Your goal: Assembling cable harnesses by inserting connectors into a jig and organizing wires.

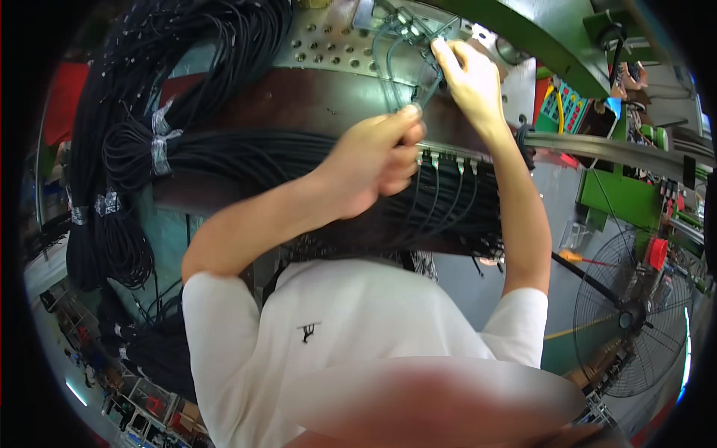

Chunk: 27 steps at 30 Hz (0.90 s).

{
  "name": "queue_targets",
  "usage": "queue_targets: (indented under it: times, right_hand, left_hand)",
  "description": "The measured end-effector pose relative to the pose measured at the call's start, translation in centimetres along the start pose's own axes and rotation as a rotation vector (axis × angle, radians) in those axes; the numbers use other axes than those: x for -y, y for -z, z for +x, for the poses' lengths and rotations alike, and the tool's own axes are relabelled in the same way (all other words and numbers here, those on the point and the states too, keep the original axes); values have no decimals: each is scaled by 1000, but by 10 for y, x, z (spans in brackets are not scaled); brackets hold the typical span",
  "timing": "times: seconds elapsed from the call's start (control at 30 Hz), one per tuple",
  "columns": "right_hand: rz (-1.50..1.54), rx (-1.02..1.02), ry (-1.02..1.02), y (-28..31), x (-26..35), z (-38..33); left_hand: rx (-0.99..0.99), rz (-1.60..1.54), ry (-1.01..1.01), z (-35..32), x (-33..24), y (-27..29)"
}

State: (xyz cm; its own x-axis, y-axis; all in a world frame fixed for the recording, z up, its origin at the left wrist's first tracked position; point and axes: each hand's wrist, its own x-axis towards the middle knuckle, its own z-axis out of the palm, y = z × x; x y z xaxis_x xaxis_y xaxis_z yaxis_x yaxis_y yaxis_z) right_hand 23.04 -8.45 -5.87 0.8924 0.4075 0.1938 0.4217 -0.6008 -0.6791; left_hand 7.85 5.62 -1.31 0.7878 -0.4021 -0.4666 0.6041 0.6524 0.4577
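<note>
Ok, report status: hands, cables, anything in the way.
Left hand pinching a black cable at the fixture edge. Right hand gripping thin cables up on the perforated metal plate. Cable bundle crowding the bench.

Head-worn fisheye, steeply downward, close

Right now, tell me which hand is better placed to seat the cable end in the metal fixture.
Probably the right hand: its fingertips already pinch a cable at the metal fixture. The left hand sits lower, gripping cables nearer the bundle.

Matt black rubbery cables [246, 153], dull perforated metal plate [328, 45], glossy green painted machine frame [553, 37].
</note>
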Motion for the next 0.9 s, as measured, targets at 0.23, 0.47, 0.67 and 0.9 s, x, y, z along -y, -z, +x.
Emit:
queue_targets:
  times: [0.23,0.47,0.67,0.9]
  right_hand:
    - [-159,145,344,22,-7,-33]
    - [-231,187,335,47,1,-105]
    - [3,241,224,39,13,-94]
    - [-138,19,89,3,-12,55]
  left_hand:
    - [-379,264,-1021,-131,-165,140]
    - [-263,924,-243,-92,-106,93]
    - [48,809,62,-8,25,25]
    - [3,107,-101,57,-45,5]
